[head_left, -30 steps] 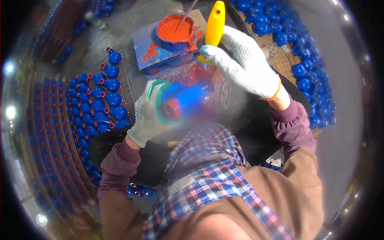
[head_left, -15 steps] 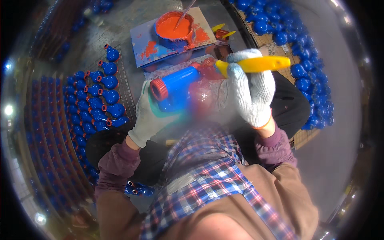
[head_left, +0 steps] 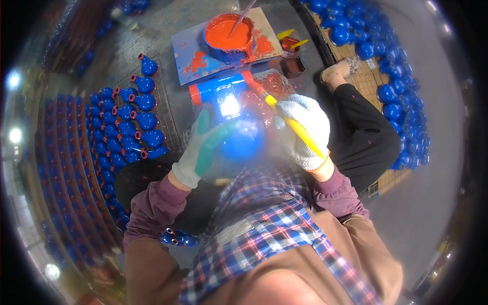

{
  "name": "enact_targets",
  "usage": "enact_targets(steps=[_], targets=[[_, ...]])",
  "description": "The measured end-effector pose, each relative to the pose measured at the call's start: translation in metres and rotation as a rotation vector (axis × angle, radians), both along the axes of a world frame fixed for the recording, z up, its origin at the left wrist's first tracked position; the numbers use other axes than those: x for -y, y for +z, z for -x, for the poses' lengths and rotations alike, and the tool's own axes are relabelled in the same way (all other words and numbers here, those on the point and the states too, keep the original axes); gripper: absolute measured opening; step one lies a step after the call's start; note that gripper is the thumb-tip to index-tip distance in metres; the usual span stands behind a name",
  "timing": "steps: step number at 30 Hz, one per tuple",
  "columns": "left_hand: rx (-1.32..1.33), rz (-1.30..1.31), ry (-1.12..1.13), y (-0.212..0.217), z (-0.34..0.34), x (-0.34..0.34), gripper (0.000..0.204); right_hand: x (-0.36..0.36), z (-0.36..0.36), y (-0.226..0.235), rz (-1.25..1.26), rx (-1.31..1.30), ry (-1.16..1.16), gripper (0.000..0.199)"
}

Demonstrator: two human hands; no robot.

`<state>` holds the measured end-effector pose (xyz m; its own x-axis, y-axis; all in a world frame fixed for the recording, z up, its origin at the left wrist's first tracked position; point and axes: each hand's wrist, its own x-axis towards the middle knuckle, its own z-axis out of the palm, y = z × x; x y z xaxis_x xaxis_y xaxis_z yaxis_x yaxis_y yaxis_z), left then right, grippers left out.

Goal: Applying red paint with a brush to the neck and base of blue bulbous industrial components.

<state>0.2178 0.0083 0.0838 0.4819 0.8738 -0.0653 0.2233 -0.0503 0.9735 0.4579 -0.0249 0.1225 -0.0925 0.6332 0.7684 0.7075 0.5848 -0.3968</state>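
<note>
The left hand (head_left: 199, 147) grasps the blue pipe (head_left: 218, 89), crosswise near the paint pot (head_left: 226, 55), its right end nearer the right hand (head_left: 309, 122), whose fingers grip a brush (head_left: 300, 132) perhaps touching it

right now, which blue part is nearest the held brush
The blue part in the left hand: the brush is close to its right red end. The rows at left and heap at right lie well away.
</note>
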Motion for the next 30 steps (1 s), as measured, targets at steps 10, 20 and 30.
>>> enact_targets(steps=[10, 20, 30], targets=[[0.939, 1.11, 0.157, 0.007, 0.005, -0.011, 0.065, -0.003, -0.021, -0.003, 0.122, 0.012, 0.167, 0.031], [1.187, 1.22, -0.08, -0.028, 0.037, -0.015, 0.074, -0.02, -0.013, 0.008, 0.187, -0.73, 0.319, 0.033], [1.326, 1.218, -0.097, -0.02, 0.026, -0.016, 0.065, -0.006, -0.007, -0.004, 0.334, -0.76, 0.252, 0.027]])
